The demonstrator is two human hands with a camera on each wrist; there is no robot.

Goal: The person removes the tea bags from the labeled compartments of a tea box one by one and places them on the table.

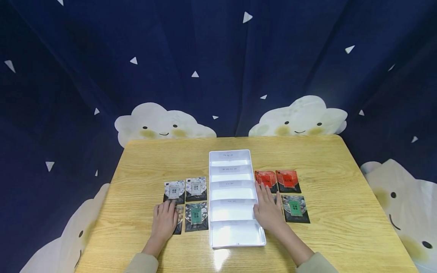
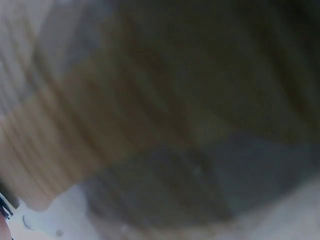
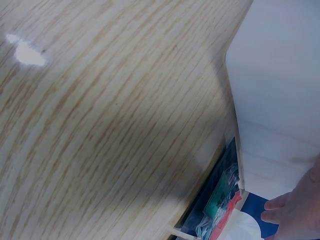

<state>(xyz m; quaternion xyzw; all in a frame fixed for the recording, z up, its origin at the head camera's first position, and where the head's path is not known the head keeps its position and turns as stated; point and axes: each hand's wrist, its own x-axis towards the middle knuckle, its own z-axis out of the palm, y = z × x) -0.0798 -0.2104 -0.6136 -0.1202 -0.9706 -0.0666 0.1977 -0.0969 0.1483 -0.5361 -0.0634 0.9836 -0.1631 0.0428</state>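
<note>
My left hand [image 1: 165, 220] rests over a dark packet with a brownish print [image 1: 179, 220], hiding much of it. Its fingertips reach the lower edge of a silver-grey packet [image 1: 174, 192]; a second silver-grey packet [image 1: 196, 189] and a green-labelled packet [image 1: 196, 217] lie alongside. My right hand [image 1: 269, 209], fingers extended, lies along the right side of a white compartment box [image 1: 238, 246]. Its fingertips overlap a red packet [image 1: 266, 178], and the hand covers most of another packet. In the right wrist view, the fingers [image 3: 275, 210] show beside the box wall [image 3: 280, 100].
A second red packet [image 1: 288, 180] and a green-labelled packet [image 1: 295, 208] lie right of my right hand. The box has several labelled compartments in a column. Everything sits on a wooden table [image 1: 334, 182], with a dark blue curtain [image 1: 218, 45] behind it.
</note>
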